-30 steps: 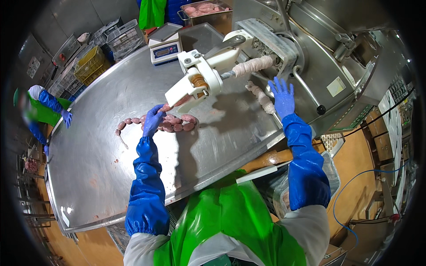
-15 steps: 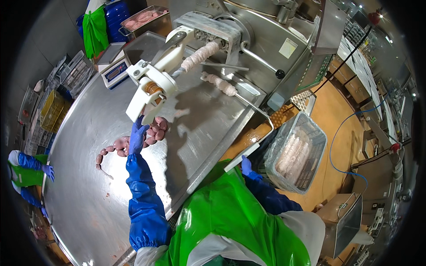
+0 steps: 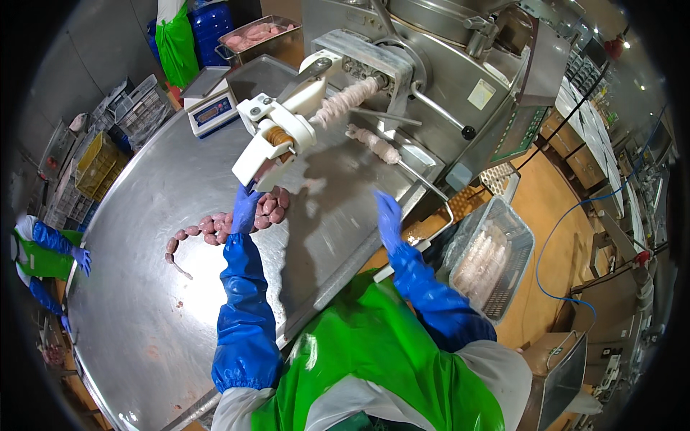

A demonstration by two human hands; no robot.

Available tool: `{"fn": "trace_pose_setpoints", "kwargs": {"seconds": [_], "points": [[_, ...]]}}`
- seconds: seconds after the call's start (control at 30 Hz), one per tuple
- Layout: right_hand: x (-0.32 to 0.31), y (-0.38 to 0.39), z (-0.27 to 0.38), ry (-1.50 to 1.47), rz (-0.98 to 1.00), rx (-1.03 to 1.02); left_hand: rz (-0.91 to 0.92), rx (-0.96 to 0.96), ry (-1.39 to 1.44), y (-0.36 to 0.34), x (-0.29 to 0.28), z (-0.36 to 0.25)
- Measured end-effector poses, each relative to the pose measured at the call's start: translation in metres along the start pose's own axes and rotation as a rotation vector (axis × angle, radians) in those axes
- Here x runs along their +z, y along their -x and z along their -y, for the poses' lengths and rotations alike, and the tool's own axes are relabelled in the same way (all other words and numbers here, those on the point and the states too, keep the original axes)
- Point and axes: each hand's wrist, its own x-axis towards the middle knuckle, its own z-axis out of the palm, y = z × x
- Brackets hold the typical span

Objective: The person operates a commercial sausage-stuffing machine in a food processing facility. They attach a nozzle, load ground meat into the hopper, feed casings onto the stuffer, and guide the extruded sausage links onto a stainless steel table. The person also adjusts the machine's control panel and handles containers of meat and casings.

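My left hand [image 3: 246, 209], in a blue-purple glove, reaches up under the white outlet head [image 3: 267, 147] of a sausage-filling machine. Its fingertips are partly hidden at the outlet, so their grip does not show. A pinkish sausage shows in the outlet beside them. Linked sausages [image 3: 214, 228] lie on the steel table around this hand, trailing left into a thin tail. My right hand [image 3: 389, 218], gloved alike, is raised over the table's right edge, fingers stretched out and holding nothing. Near it, a rod carries a gathered casing [image 3: 375, 146]; another casing [image 3: 350, 101] sits on the machine's tube.
A grey crate [image 3: 514, 276] lined with plastic holds pale casings at my right. On the steel table [image 3: 144, 309] stands a scale [image 3: 213, 111]. A meat-filled tub [image 3: 260, 36] is behind. Another person's gloved hand [image 3: 83, 260] is at the far left. A black-knobbed lever [image 3: 449, 121] juts from the machine.
My right hand has left the white bar at the table's edge and risen forward over the table. My left hand stays under the outlet. The whole view has shifted slightly.
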Motion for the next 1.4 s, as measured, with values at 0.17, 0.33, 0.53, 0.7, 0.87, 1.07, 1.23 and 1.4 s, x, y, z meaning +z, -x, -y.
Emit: {"fn": "trace_pose_setpoints", "kwargs": {"seconds": [0.17,0.33,0.53,0.7,0.87,1.07,1.23,1.4], "points": [[0.134,-0.095,0.077,-0.384,0.504,0.515,-0.082,0.192,0.036,0.009,0.038,-0.029],[0.203,-0.102,0.107,-0.5,0.518,0.769,-0.031,0.176,-0.041,-0.006,-0.015,0.012],[0.187,-0.095,0.1,-0.581,0.525,0.651,0.032,0.153,-0.033,0.009,0.0,0.003],[0.193,-0.092,0.107,-0.548,0.475,0.699,0.023,0.203,0.042,0.006,0.004,0.013],[0.157,-0.143,0.104,-0.551,0.317,0.551,0.128,0.084,-0.024,0.005,-0.019,0.026],[-0.009,-0.075,0.001,-0.206,-0.194,0.094,0.008,0.027,-0.028,0.043,-0.046,0.066],[-0.144,0.075,-0.087,-0.21,-0.538,0.89,0.02,0.095,0.016,0.04,0.001,0.022],[-0.153,0.09,-0.117,-0.168,-0.225,1.21,-0.055,0.215,0.063,0.012,0.011,0.014]]}}
